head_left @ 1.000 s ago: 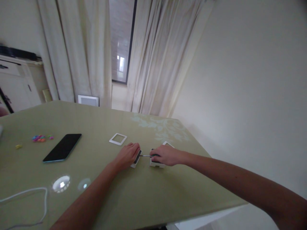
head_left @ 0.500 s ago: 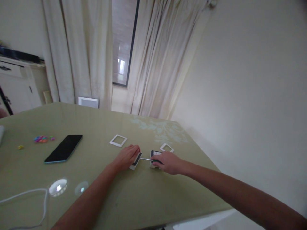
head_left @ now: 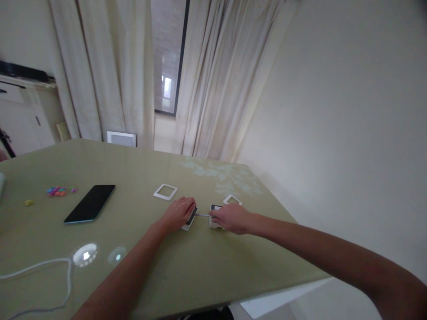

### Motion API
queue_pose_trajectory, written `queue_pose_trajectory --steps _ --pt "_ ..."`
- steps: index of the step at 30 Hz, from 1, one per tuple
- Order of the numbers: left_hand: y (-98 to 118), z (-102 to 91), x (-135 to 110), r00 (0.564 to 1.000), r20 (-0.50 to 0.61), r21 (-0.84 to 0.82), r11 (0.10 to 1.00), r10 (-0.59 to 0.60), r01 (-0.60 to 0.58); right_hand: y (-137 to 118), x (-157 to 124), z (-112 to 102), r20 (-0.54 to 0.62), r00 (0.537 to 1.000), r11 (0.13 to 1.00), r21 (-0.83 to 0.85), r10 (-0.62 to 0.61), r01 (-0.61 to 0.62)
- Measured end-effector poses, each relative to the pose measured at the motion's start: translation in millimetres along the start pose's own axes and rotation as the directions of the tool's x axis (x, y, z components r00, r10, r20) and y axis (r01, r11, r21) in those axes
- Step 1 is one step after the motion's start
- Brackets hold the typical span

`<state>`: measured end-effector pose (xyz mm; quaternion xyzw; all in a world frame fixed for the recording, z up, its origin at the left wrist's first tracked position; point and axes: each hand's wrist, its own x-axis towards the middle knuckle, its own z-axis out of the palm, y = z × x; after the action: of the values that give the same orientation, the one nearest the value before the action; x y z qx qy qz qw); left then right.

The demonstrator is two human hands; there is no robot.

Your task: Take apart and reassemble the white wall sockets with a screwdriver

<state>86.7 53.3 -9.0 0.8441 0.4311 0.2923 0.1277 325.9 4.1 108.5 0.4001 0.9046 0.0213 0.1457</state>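
Observation:
My left hand (head_left: pixel 180 213) is closed on a small white box-like unit with a dark face (head_left: pixel 190 220), holding it tilted on the table. Closed round a screwdriver, my right hand (head_left: pixel 232 218) covers the dark handle. The thin metal shaft (head_left: pixel 202 215) points left, and its tip reaches the edge of the left unit. Under my right fingers sits a second white unit with a dark top (head_left: pixel 215 222), partly hidden. Behind the hands lie two white square frames: one frame (head_left: pixel 166 192) to the left, the other frame (head_left: pixel 232 199) partly behind my right hand.
A dark tablet (head_left: pixel 90 204) lies flat at left on the green table (head_left: pixel 140 173). Beyond it are small coloured pieces (head_left: pixel 58 191) and a yellow piece (head_left: pixel 29 202). A white cable (head_left: pixel 69 280) curves at front left. The wall (head_left: pixel 333 133) rises at right.
The camera view has shifted slightly. My right hand now covers the screwdriver's dark handle, which showed before. Both hands stay at the same units.

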Motion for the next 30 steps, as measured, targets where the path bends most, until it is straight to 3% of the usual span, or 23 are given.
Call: queue_pose_trajectory --steps 5,9,13,20,23,26,30 --pt "1.5 -1.5 -0.9 1.0 -0.006 -0.02 1.0 -0.008 0.008 8.7 8.1 6.6 0.002 1.0 0.959 0.283 -0.005 0.004" --pt "2.2 -1.2 -2.3 0.999 -0.028 -0.05 0.999 -0.017 0.016 12.3 10.7 18.3 0.01 1.0 0.862 0.507 -0.015 0.008" --pt "5.7 0.4 -3.4 0.997 -0.08 -0.095 0.995 -0.015 0.007 18.2 5.4 30.5 -0.004 1.0 0.778 0.628 0.017 -0.011" --pt "4.3 2.3 1.7 0.969 -0.231 -0.282 0.959 -0.091 0.023 26.3 -15.9 35.1 -0.113 0.989 0.746 0.666 0.097 0.003" --pt "-10.5 -4.6 6.5 0.938 -0.268 -0.403 0.91 -0.219 0.097 18.5 -21.8 31.8 -0.153 0.975 0.745 0.667 0.161 -0.018" --pt "-31.7 -17.9 7.5 0.873 -0.306 -0.477 0.855 -0.379 0.204 7.4 -24.4 27.4 -0.167 0.959 0.765 0.64 0.228 -0.07" --pt "-59.6 -33.3 1.0 0.836 -0.283 -0.445 0.836 -0.471 0.32 -0.9 -20.8 21.6 -0.205 0.942 0.807 0.582 0.266 -0.101"
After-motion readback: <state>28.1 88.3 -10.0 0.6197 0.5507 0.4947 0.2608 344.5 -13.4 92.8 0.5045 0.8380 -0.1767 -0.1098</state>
